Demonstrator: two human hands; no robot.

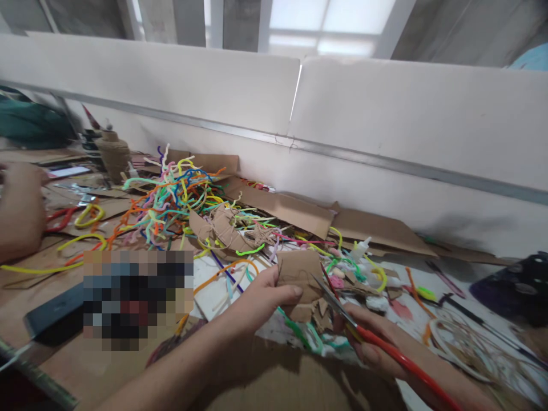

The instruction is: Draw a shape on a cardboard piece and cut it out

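Note:
My left hand (268, 299) grips a small piece of brown cardboard (299, 277) by its left side, thumb on top. Faint curved lines show on the cardboard, and its lower right edge is cut ragged. In my right hand (377, 339) is a pair of scissors (368, 337) with red handles. Their blades are parted and point up and left at the cardboard's right edge. Under both hands lies a larger cardboard sheet (274, 377). Green pipe cleaners (299, 334) lie just below the held piece.
A heap of coloured pipe cleaners (175, 194) covers the middle left. Cardboard strips (282, 205) lean along the white partition (385, 114). A twine-wrapped bottle (113, 154), a glue bottle (359, 248) and a coil of cord (460, 348) lie around. Another person's arm (21, 208) rests at left.

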